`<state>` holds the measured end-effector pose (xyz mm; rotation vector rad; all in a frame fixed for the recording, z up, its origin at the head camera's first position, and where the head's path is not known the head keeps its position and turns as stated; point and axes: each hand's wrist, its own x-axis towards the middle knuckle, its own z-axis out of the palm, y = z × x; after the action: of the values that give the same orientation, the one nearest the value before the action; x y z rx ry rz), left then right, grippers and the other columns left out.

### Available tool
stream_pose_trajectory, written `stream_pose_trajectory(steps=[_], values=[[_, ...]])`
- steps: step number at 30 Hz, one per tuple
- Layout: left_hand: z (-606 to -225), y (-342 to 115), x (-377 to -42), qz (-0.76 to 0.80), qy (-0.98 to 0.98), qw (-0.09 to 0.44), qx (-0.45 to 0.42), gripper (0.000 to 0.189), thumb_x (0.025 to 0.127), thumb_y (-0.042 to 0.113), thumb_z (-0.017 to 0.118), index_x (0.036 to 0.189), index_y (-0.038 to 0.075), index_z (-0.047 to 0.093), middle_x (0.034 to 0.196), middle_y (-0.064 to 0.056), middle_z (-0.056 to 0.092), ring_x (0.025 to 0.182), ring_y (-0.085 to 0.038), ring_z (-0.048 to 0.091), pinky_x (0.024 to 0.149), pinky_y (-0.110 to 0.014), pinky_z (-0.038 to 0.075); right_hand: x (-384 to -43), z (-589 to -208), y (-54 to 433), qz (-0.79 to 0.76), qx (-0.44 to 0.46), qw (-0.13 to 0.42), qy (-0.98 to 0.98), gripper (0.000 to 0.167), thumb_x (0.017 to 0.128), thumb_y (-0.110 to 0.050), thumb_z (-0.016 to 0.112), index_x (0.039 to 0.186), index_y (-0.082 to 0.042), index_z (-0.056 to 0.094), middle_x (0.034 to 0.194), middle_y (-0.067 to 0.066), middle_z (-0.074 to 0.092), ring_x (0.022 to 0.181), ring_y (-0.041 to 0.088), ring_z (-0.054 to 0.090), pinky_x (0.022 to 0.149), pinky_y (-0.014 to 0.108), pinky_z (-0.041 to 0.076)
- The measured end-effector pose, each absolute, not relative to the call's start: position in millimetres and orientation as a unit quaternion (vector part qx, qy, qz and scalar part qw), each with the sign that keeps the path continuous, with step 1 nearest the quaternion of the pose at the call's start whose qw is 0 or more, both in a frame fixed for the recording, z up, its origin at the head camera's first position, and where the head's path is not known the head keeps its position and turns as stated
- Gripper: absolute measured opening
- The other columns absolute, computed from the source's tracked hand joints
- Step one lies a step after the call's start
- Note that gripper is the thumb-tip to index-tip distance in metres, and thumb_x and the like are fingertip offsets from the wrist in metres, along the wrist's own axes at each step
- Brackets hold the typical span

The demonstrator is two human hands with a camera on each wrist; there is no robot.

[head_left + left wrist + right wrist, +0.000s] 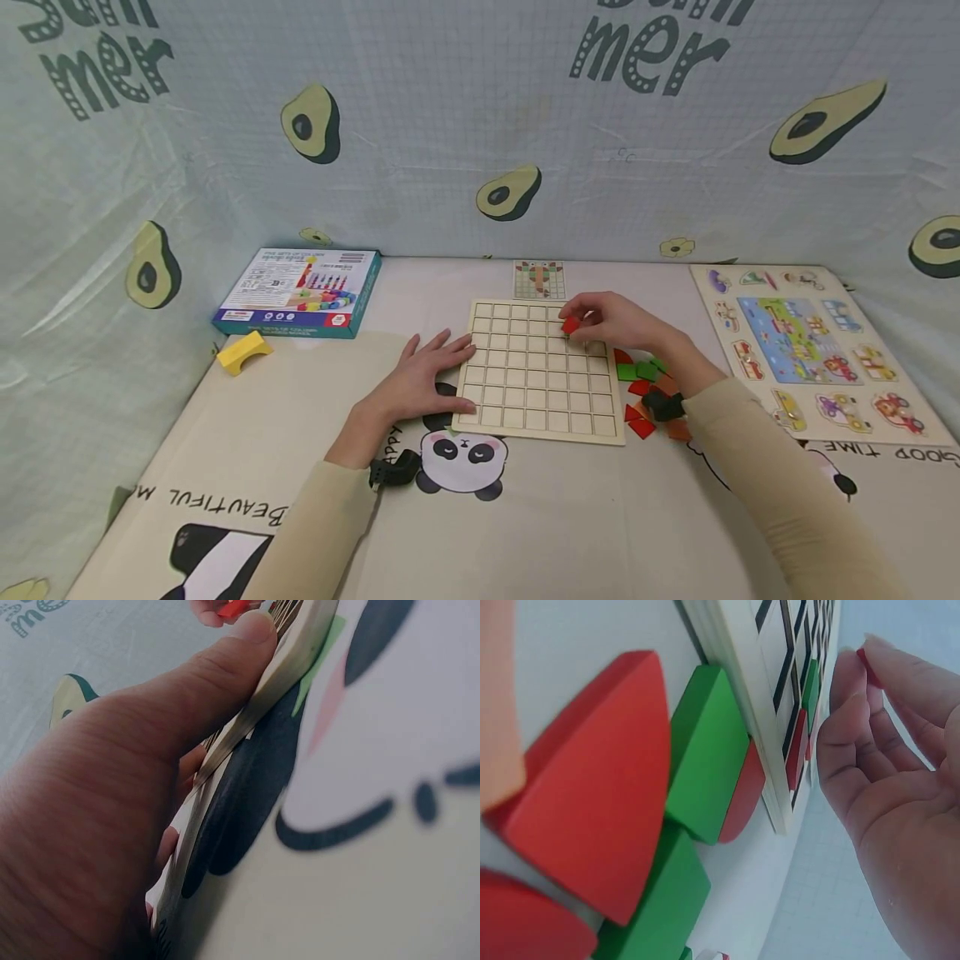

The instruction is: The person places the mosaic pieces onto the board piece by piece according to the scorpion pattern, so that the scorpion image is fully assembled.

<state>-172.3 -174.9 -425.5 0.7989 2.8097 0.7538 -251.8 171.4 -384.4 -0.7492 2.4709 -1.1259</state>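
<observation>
A wooden grid board (536, 375) lies flat on the table. My left hand (416, 383) rests along its left edge with fingers spread, the thumb (232, 675) pressing on the edge near the front corner. Over the board's back right part, my right hand (618, 321) pinches a small red tile (570, 325) between thumb and fingertips. In the right wrist view a green tile (810, 686) and a red tile (797, 750) sit in cells near the board's corner. Right of the board lie several loose tiles, red (642, 427), green (647, 371) and orange, partly hidden by the right wrist.
Behind the board lies a small pattern card (539, 280). A picture puzzle board (813, 421) lies at the right. On the left are a flat cardboard box (300, 292) and a yellow arch block (244, 352). A patterned cloth wall (420, 125) rises at the back.
</observation>
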Motion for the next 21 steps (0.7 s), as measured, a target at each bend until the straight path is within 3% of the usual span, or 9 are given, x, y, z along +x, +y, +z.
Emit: stream_pose_trajectory(steps=[7, 21], values=[[-426.0, -175.3, -173.1, 0.251, 0.929, 0.062, 0.264, 0.094, 0.078, 0.056, 0.081, 0.154, 0.013, 0.044, 0.162, -0.001, 0.033, 0.153, -0.029, 0.012, 0.119, -0.058, -0.004, -253.7, -384.8, 166.8, -0.375, -0.268, 0.157, 0.873, 0.031, 0.096, -0.005, 0.068, 0.127, -0.002, 0.066, 0.102, 0.008, 0.063, 0.088, 0.025, 0.055, 0.081, 0.038, 0.048], [-425.2, -175.1, -172.5, 0.249, 0.929, 0.06, 0.267, 0.095, 0.078, 0.056, 0.081, 0.154, 0.013, 0.044, 0.162, -0.001, 0.033, 0.153, -0.03, 0.013, 0.118, -0.059, -0.004, -259.4, -386.5, 154.5, -0.361, -0.25, 0.152, 0.885, 0.026, 0.095, -0.007, 0.07, 0.121, -0.003, 0.066, 0.097, 0.007, 0.061, 0.089, 0.025, 0.053, 0.08, 0.039, 0.046]])
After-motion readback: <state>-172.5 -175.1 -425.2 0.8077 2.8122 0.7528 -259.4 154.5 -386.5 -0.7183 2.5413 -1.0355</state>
